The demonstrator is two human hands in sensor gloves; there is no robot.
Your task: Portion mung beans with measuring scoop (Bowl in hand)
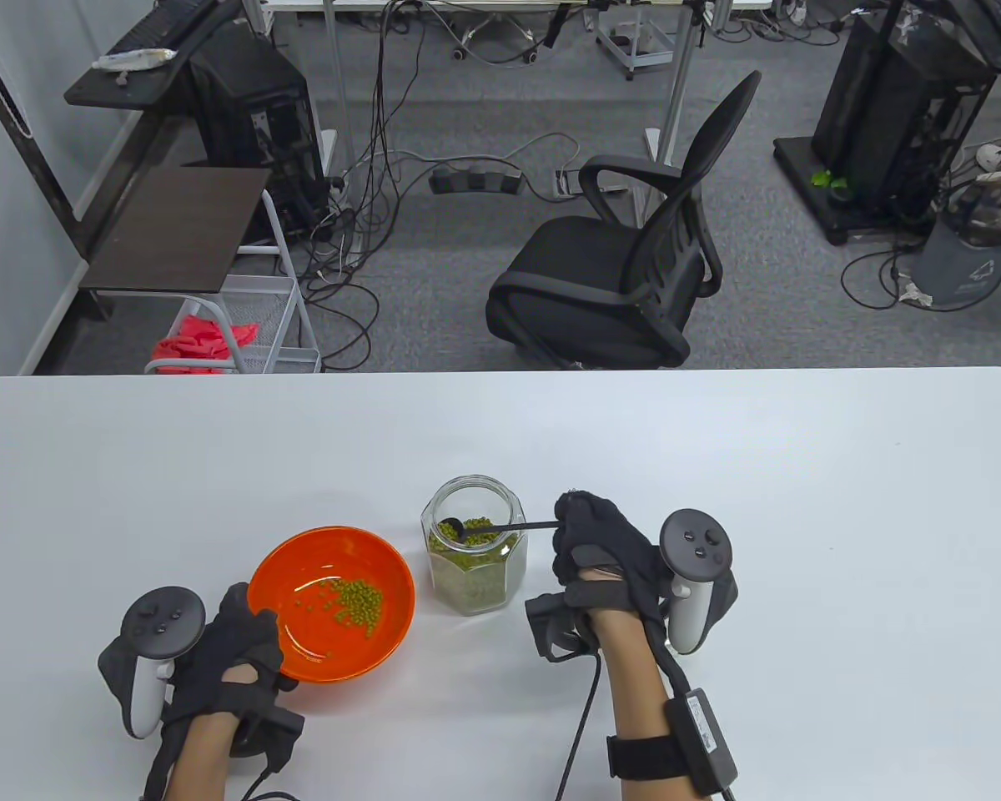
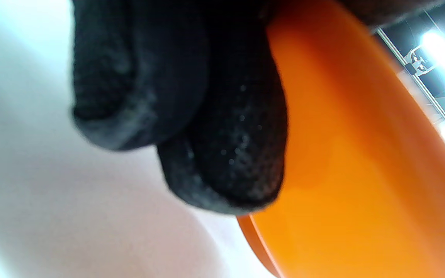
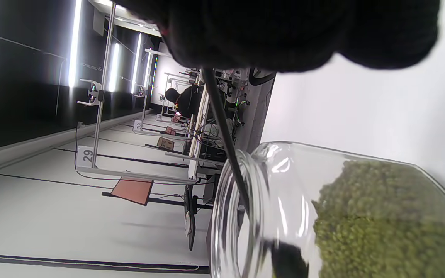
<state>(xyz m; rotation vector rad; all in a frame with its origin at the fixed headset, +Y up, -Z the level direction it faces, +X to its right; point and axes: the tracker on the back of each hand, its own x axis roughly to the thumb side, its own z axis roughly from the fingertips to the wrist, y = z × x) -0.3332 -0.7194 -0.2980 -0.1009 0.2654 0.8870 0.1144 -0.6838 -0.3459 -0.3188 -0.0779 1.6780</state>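
An orange bowl [image 1: 300, 576] with a small heap of mung beans [image 1: 354, 602] is held at its near-left rim by my left hand [image 1: 242, 642]. In the left wrist view my gloved fingers [image 2: 222, 154] press against the bowl's orange outer wall [image 2: 361, 173]. A glass jar [image 1: 474, 557] partly full of mung beans stands to the right of the bowl. My right hand [image 1: 588, 542] grips the handle of a black measuring scoop [image 1: 488, 527] whose cup is inside the jar's mouth. In the right wrist view the scoop handle [image 3: 224, 139] runs into the jar [image 3: 284, 208].
The white table [image 1: 717, 467] stretches far and right of the jar. A black office chair [image 1: 617, 267] stands beyond the table's far edge. A cable runs from my right wrist strap [image 1: 684, 751] off the near edge.
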